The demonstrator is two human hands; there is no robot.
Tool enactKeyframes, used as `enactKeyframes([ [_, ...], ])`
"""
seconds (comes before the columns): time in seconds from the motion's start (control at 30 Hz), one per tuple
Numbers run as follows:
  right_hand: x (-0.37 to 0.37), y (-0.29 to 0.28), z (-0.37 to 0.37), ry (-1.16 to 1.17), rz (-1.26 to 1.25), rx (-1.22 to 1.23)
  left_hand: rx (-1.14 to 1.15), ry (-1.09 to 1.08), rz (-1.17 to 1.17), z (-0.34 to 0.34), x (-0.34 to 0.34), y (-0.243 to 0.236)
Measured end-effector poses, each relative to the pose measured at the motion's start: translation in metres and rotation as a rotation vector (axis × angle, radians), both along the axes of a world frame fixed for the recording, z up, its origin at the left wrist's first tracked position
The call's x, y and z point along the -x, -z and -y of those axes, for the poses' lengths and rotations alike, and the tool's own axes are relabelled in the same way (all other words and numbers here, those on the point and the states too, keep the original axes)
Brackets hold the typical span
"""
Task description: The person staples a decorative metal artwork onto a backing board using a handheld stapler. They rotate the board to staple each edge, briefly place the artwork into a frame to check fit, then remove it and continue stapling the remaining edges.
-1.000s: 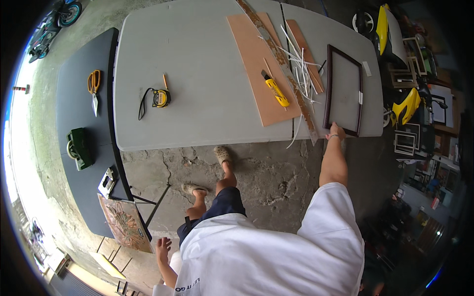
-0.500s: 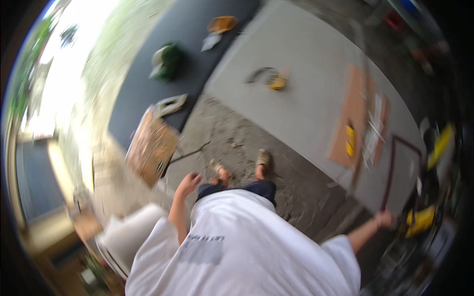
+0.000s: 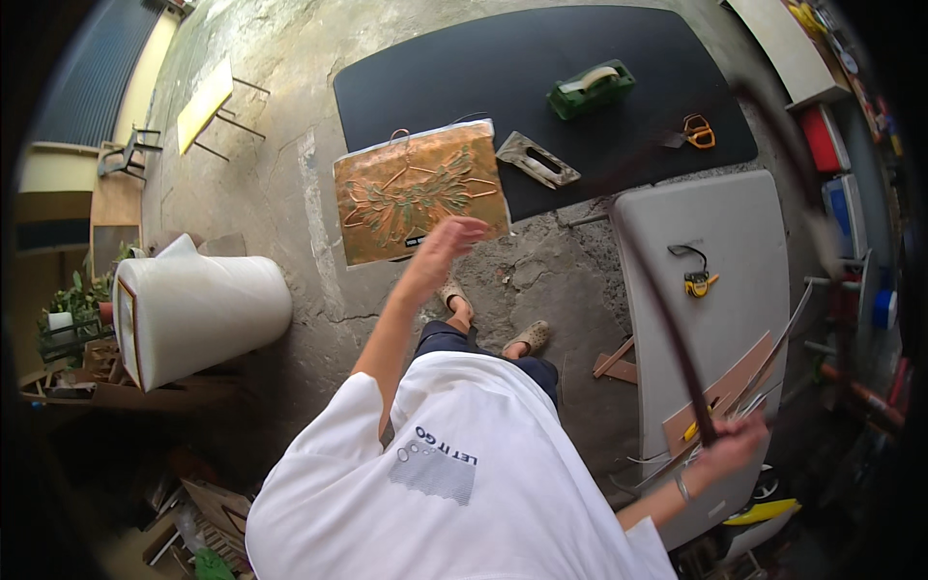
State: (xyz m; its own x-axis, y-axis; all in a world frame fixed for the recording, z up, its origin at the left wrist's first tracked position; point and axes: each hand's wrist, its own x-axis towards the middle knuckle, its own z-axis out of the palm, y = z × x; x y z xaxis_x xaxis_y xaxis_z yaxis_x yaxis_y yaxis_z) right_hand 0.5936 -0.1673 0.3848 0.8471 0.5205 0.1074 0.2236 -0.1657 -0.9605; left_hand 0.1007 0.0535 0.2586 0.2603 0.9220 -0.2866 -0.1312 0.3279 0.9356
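Note:
My right hand grips a thin, dark reddish-brown frame by one side. Held up over the grey-white table, the frame is smeared by motion, and its far bar crosses the view of the black table. My left hand is empty, with fingers loosely extended, in front of the lower edge of a copper-coloured panel. Whether it touches the panel I cannot tell. Raised green and copper wing-like shapes cover the panel, which lies over the near left edge of the black table.
On the black table are a cream slotted piece, a green tape dispenser and orange-handled scissors. The grey-white table carries a yellow tool with a black strap and brown strips. A bubble-wrap roll stands left.
My view has turned to the right-hand frame's left, bringing the panel and black table ahead of me. My left hand has risen toward the panel; the frame is now lifted higher across the view.

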Motion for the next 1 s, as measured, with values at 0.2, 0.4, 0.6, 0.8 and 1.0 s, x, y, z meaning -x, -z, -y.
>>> enactKeyframes([
  [0.2, 0.207, 0.131, -0.194, -0.702, -0.568, 0.144, 0.117, -0.105, -0.111, 0.014, 0.184, 0.015],
  [0.4, 0.303, 0.244, -0.292, -1.022, -0.265, 0.386, 0.164, -0.68, -0.365, 0.061, 0.241, 0.132],
  [0.6, 0.315, 0.288, -0.344, -1.171, 0.459, 0.203, 0.267, -0.801, -0.513, 0.068, 0.251, 0.188],
  [0.8, 0.302, 0.303, -0.369, -1.215, 0.572, 0.204, 0.286, -0.804, -0.53, 0.058, 0.252, 0.193],
  [1.0, 0.305, 0.294, -0.354, -1.062, 0.634, 0.339, 0.293, -0.794, -0.47, 0.052, 0.238, 0.196],
])
